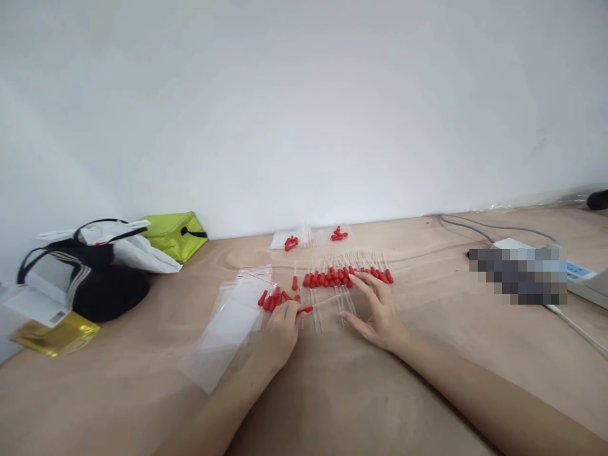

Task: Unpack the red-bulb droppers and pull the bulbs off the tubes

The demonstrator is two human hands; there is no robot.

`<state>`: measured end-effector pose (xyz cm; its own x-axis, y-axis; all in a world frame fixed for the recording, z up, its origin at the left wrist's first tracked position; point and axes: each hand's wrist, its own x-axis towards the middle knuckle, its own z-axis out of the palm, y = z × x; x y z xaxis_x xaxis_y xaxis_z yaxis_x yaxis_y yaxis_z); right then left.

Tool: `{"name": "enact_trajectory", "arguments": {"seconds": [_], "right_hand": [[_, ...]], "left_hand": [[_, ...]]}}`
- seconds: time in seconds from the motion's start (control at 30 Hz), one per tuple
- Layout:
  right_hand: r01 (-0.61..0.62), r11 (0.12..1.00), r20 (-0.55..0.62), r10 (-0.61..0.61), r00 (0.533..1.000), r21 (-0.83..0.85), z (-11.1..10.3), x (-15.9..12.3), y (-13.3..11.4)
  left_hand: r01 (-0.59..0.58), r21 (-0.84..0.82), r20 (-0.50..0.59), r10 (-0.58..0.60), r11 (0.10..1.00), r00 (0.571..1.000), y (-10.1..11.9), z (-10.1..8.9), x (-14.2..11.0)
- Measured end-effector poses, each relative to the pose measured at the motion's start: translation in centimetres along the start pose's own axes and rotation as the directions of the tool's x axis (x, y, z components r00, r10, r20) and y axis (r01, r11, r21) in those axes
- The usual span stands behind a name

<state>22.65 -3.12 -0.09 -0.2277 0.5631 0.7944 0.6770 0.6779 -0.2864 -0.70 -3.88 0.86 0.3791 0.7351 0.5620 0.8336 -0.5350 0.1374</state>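
My left hand (285,329) is closed on the red rubber bulb of a dropper (308,310). The dropper's clear, thin tube points right, toward my other hand. My right hand (375,310) is open, thumb and index finger apart around the far end of that tube; I cannot tell whether they touch it. Just beyond the hands lies a row of red-bulbed droppers (327,277), their tubes pointing to the wall. Several loose red bulbs (270,299) lie beside my left fingers, and clear tubes (317,316) rest between the hands.
Clear zip bags (232,316) lie left of my left hand. More red bulbs (291,243) sit in bags near the wall. A black cap (109,291), a lime-green pouch (173,234) and a gold packet (57,335) stand far left. A power strip (577,271) with cables lies right.
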Motion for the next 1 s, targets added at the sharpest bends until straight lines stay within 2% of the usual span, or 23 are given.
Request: {"name": "enact_trajectory", "arguments": {"seconds": [0.17, 0.27, 0.43, 0.63, 0.83, 1.0], "right_hand": [[0.167, 0.985, 0.136, -0.160, 0.978, -0.041, -0.4, 0.1, -0.7], [0.197, 0.980, 0.133, -0.190, 0.973, -0.039, 0.0, 0.1, -0.8], [0.203, 0.977, 0.146, -0.192, 0.970, -0.060, 0.4, 0.2, -0.9], [0.213, 0.977, 0.162, -0.207, 0.965, -0.019, 0.2, 0.1, -1.3], [0.201, 0.979, 0.241, -0.190, 0.952, -0.023, -0.6, 0.0, -1.6], [0.203, 0.979, 0.234, -0.196, 0.952, -0.002, -0.6, 0.0, -2.0]], "left_hand": [[-0.106, -0.040, -0.083, 0.103, 0.994, 0.991, 0.9, 0.6, -0.4], [-0.154, -0.072, -0.132, 0.144, 0.985, 0.981, 1.5, 0.4, -0.1], [-0.171, -0.108, -0.132, 0.156, 0.979, 0.979, 1.9, 0.2, -0.1], [-0.245, -0.073, -0.070, 0.240, 0.967, 0.968, 2.0, -0.1, 0.5], [-0.221, -0.099, 0.039, 0.226, 0.970, 0.973, 2.1, -0.7, 0.2], [-0.213, -0.117, 0.079, 0.223, 0.970, 0.972, 2.5, -1.1, 0.0]]}}
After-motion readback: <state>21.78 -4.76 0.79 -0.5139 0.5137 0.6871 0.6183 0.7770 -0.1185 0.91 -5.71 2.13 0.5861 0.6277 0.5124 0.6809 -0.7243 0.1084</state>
